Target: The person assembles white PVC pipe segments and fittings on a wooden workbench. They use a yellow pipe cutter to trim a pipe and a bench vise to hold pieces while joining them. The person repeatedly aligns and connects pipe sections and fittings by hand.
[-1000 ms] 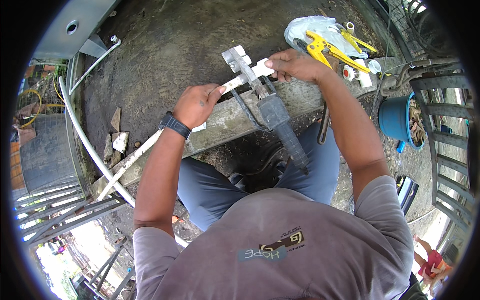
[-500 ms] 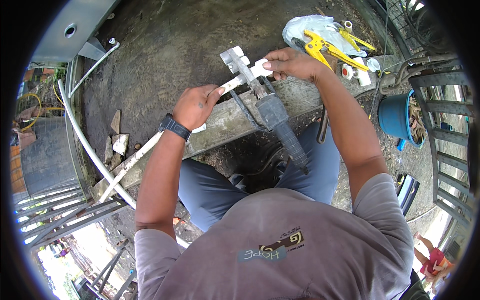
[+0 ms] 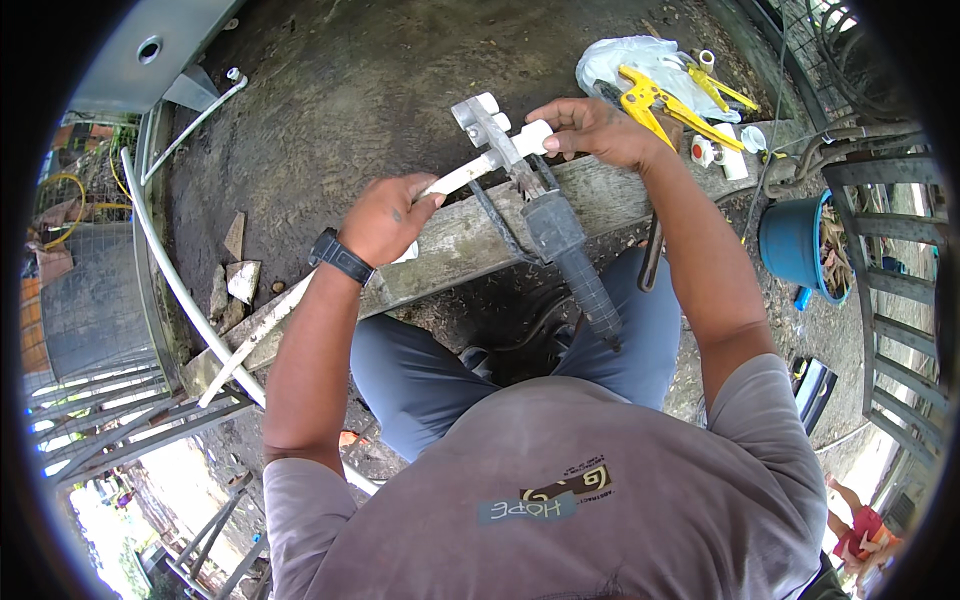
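Observation:
A white plastic pipe (image 3: 462, 178) runs from the heating plate (image 3: 492, 128) of a pipe fusion welder down to the lower left. My left hand (image 3: 390, 218) is closed round this pipe, a short way left of the plate. On the plate's other side sits a white pipe fitting (image 3: 531, 139), which my right hand (image 3: 597, 132) holds between thumb and fingers at its outer end. The welder's dark body (image 3: 555, 226) rests by the plank, and its ribbed black handle (image 3: 590, 297) points toward my thighs. Other white pieces stick out from the plate's top end.
A weathered wooden plank (image 3: 450, 250) lies across in front of me. Yellow pipe cutters (image 3: 655, 98) lie by a white plastic bag (image 3: 622, 58) at the far right. A blue bucket (image 3: 790, 240) of dry leaves stands right. A curved white pipe (image 3: 160, 255) lies left.
My left hand has slid slightly down the pipe, away from the plate. My right fingers have shifted on the fitting and are straighter now. The view has moved a little.

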`<state>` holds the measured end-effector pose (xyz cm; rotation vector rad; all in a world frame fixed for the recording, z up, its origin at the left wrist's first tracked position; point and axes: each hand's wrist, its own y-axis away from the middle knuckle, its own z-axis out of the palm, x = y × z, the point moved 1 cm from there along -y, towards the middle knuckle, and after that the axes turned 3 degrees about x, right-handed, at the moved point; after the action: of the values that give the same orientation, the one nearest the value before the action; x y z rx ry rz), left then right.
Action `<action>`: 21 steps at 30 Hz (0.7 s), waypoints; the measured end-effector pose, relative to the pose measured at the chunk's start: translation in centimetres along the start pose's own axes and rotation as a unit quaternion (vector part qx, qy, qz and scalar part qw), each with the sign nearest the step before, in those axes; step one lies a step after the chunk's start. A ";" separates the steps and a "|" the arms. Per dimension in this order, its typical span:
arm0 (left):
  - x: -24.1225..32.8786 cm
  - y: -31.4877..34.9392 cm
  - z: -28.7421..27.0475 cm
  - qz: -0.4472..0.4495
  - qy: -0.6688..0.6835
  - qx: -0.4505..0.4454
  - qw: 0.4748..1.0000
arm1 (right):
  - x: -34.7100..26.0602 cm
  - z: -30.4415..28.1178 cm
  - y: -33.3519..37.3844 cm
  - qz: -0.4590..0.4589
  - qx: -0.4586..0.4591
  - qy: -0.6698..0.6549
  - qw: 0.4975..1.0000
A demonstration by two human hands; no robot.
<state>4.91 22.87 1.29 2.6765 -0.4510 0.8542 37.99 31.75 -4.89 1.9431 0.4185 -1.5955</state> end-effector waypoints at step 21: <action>-0.5 0.7 1.3 0.059 -0.044 0.093 0.993 | -0.9 0.6 0.8 -0.007 0.017 0.024 1.000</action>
<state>4.87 21.91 0.10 2.8926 -0.5825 0.8502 37.79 30.92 -3.88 2.0114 0.4276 -1.5756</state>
